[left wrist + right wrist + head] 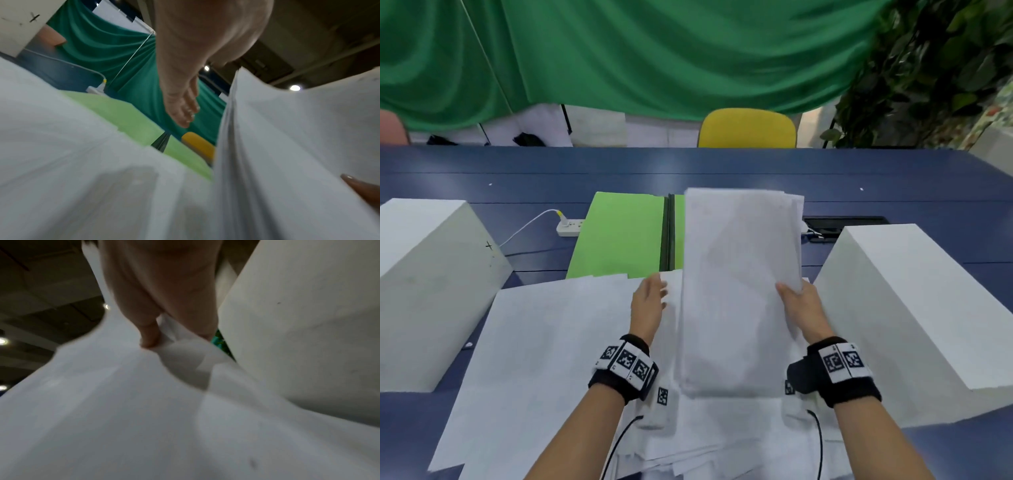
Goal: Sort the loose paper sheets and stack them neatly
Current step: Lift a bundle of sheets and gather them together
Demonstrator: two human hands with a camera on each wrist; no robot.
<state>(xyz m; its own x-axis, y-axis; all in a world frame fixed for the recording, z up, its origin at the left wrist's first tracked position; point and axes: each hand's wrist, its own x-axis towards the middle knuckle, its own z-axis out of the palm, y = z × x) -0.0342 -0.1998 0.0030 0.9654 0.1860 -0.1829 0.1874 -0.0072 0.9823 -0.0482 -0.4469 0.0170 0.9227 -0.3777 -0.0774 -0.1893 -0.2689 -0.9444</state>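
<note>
On the dark blue bench point(756, 171), the right hand point(803, 308) pinches a lifted stack of white paper sheets point(739, 291) by its right edge; the left hand point(649, 301), fingers straight, hovers beside its left edge above loose white sheets point(558, 342), between 2 white foam blocks point(914, 308).

You are looking at two white blocks point(431, 284) point(914, 308), one green folder point(619, 236), one power strip point(567, 228), one yellow chair point(748, 128), one gathered stack of paper point(739, 291), and loose sheets point(551, 342) too overlapped to count.

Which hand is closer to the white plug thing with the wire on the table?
Left. The left hand hovers open, nearer the power strip at the table's far left. The right hand sits farther right, holding the paper stack.
</note>
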